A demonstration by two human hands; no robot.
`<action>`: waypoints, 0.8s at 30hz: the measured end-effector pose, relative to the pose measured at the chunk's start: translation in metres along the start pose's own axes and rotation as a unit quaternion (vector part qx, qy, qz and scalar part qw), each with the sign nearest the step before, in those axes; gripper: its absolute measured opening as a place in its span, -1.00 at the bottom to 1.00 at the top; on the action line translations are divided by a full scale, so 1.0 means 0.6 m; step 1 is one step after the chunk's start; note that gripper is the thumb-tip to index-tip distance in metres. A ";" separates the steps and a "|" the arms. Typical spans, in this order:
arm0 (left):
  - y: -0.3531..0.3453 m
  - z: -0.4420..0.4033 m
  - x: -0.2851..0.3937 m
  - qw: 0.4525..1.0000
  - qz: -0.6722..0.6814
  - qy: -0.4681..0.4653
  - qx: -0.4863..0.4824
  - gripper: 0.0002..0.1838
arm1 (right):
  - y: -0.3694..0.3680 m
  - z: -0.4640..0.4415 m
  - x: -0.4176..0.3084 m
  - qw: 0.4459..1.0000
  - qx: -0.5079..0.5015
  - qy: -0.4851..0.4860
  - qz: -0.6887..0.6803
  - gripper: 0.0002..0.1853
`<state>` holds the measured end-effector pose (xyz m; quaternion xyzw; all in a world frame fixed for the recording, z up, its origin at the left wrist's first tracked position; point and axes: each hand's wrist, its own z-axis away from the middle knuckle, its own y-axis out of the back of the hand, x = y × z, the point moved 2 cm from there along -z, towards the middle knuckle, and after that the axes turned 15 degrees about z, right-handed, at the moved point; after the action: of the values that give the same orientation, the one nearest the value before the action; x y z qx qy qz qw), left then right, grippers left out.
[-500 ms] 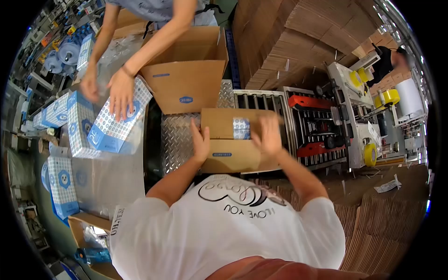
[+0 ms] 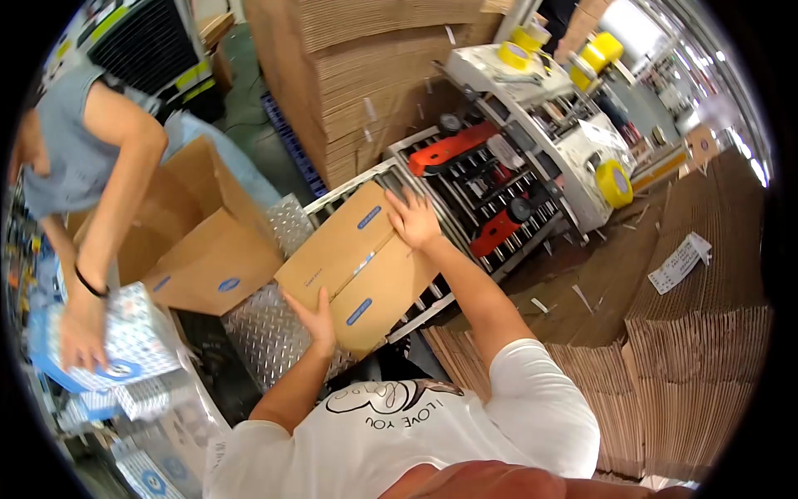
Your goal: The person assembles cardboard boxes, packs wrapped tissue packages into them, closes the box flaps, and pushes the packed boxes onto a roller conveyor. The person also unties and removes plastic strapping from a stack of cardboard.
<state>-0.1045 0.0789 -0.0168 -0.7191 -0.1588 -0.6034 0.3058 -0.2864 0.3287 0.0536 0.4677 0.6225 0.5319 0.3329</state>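
Observation:
A cardboard carton [image 2: 332,258] lies on the rollers and the diamond-plate metal, its top flaps folded nearly together with a narrow gap between them. My left hand [image 2: 314,320] rests against its near left edge, thumb and fingers apart. On the far right part of the same carton lies my right hand [image 2: 414,219], fingers spread over the flap and edge. Left of it stands a larger open carton [image 2: 224,266], its inside visible. A co-worker's hand [image 2: 83,333] presses on blue-and-white patterned boxes [image 2: 141,333] at the left.
Right of the carton is a taping machine with red arms [image 2: 453,148] and yellow tape rolls [image 2: 613,183]. Stacked flat cardboard [image 2: 366,83] rises behind, and more flat cardboard [image 2: 698,382] is at the right. The co-worker [image 2: 66,141] leans in from the left.
The view has turned. The carton's flaps, one open before with patterned boxes showing, are now folded over. My right hand has moved to the carton's far right edge.

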 end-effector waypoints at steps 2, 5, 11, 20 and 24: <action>-0.102 -0.003 -0.001 0.999 -0.048 0.001 -0.014 0.01 | -0.025 -0.013 0.042 0.993 0.066 -0.059 0.083 -0.40; -0.234 -0.022 -0.057 0.997 -0.071 -0.009 -0.038 0.02 | -0.014 0.024 0.072 1.000 0.005 -0.021 0.001 -0.35; -0.446 -0.031 -0.128 0.997 -0.050 -0.002 -0.056 0.03 | -0.031 -0.022 0.242 0.998 -0.019 -0.051 0.024 -0.28; -0.441 -0.004 -0.242 0.954 -0.037 0.232 -0.186 -0.17 | 0.013 0.167 0.040 0.998 0.045 0.045 0.005 -0.46; -0.130 0.123 -0.215 0.803 -0.073 0.400 -0.435 -0.49 | 0.048 0.345 -0.009 0.736 -0.513 0.030 -0.441 -0.79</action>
<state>-0.1229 0.2034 -0.1280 -0.4578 0.2049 -0.8638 -0.0478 -0.0892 0.3964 0.0373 -0.1175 0.4016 0.5779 0.7007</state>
